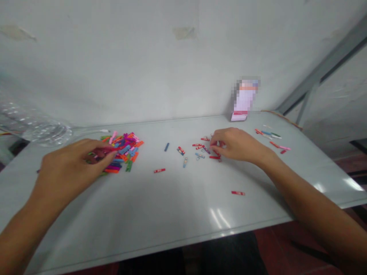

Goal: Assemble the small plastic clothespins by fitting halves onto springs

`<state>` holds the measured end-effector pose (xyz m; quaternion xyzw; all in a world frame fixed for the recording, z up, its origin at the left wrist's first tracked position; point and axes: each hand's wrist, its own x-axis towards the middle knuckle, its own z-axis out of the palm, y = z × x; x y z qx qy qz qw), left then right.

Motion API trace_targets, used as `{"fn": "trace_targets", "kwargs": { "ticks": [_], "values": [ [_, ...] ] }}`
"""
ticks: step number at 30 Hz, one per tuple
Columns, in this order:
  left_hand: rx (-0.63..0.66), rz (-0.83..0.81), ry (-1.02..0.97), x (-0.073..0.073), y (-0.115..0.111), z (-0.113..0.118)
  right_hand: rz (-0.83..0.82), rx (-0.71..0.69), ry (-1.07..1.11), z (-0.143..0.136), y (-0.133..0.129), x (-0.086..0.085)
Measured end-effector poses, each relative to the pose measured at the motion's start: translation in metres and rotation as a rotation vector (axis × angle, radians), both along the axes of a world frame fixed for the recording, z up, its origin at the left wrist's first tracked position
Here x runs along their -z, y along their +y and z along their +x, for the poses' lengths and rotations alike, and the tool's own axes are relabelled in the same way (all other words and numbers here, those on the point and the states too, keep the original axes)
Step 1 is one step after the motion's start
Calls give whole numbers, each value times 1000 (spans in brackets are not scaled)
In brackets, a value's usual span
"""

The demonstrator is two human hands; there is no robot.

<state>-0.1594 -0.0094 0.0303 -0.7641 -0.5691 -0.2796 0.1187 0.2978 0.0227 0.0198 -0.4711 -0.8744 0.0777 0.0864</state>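
At the left, my left hand [71,160] is at the near side of a heap of colourful mini clothespins [126,147]. Its thumb and forefinger close on a red clothespin [110,149]; the other fingers are mostly hidden behind the hand. My right hand [232,143] bends down over a loose group of small red, blue and purple clothespins [199,147] right of centre. Its fingertips come together at the table near a red clothespin [216,152]; what is between them is too small to make out.
Single clothespins lie mid-table, including a red one [159,170] and another red one [237,193] nearer the front edge. More clothespins [268,133] lie at the right. A phone [243,99] leans on the wall. A clear plastic bottle [54,131] and white cable [94,130] are at left.
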Motion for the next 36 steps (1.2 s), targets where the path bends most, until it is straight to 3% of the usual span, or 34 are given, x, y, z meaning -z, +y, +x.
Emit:
{"fn": "trace_targets", "kwargs": {
  "ticks": [4,8,10,13,15,19,22,29,36],
  "values": [
    [-67,-87,130,0,-3,-4,60,91,22,7,6,-1],
    [51,-56,260,-8,-6,21,149,221,6,24,17,-4],
    [129,-2,218,-10,-5,39,173,260,-1,31,22,-4],
    [325,20,141,-6,2,71,160,227,74,32,28,2],
    [394,-52,97,0,9,93,146,171,166,26,30,11],
    [449,-229,83,14,21,134,154,101,237,9,29,29],
    [483,-274,12,23,24,154,130,80,206,3,28,37],
    [537,-178,-164,41,26,163,82,61,192,2,32,38],
    [575,-161,-309,33,19,162,27,66,352,4,32,31]
  ]
}}
